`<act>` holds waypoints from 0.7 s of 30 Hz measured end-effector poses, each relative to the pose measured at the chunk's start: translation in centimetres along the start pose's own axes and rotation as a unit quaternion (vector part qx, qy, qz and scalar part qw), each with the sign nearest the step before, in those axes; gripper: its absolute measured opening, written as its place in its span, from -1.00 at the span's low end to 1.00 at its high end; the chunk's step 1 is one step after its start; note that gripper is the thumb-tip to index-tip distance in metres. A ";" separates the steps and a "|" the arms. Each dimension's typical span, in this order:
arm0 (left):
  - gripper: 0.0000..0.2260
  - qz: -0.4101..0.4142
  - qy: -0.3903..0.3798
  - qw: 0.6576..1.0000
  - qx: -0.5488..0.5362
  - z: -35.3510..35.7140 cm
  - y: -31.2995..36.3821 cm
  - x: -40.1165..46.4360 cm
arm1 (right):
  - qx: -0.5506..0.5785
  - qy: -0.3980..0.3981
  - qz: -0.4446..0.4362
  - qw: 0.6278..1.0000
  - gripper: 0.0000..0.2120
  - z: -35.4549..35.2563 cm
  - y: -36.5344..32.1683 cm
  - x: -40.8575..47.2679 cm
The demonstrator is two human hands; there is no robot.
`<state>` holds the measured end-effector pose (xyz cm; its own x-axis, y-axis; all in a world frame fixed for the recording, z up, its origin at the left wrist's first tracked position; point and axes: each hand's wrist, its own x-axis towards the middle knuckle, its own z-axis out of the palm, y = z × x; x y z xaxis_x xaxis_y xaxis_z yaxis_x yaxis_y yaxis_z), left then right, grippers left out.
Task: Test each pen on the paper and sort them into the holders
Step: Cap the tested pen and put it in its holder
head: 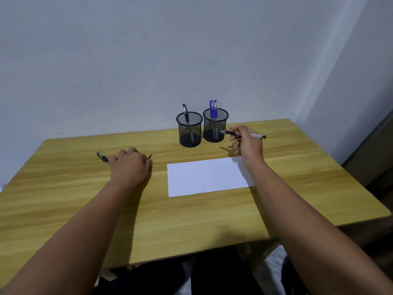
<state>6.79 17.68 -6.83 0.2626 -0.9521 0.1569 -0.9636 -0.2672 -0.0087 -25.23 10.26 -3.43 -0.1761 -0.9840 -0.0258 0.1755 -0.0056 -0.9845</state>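
Observation:
Two black mesh holders stand at the back of the table. The left holder [190, 129] has one black pen [185, 113] in it; the right holder [215, 125] has two blue pens [213, 108]. My right hand [246, 143] grips a black pen [258, 136] level above the table, tip toward the right holder. My left hand [129, 165] rests over another black pen [103, 157] on the table; its fingers hide the middle of that pen, and its tip shows at the right. A white paper [204, 177] with faint scribbles along its top lies between my hands.
The wooden table [85, 199] ends at a pale wall behind the holders. Its front edge is near my legs, and its right edge runs next to a dark gap.

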 end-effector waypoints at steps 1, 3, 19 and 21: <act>-0.67 0.004 0.005 1.000 0.001 0.2 -0.1 -0.1 | -0.005 -0.008 -0.005 1.000 -0.79 -0.3 0.2 -0.1; -0.72 0.008 0.027 0.999 -0.016 0.6 0.0 -0.1 | -0.003 -0.027 -0.005 1.000 -0.80 -0.6 0.5 -0.4; -0.80 0.154 0.026 0.929 -0.335 -1.7 1.6 -1.6 | -0.095 -0.264 0.029 0.959 -0.81 1.2 1.6 -3.6; -0.81 0.161 0.025 0.927 -0.337 -1.8 1.8 -1.7 | -0.090 -0.265 0.026 0.960 -0.82 1.3 1.6 -3.7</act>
<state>4.56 19.06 -5.35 -0.0313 -0.9535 0.2996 -0.8084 0.2004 0.5534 -23.01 13.62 -4.71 0.3551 -0.9343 -0.0304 -0.0080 0.0294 -0.9995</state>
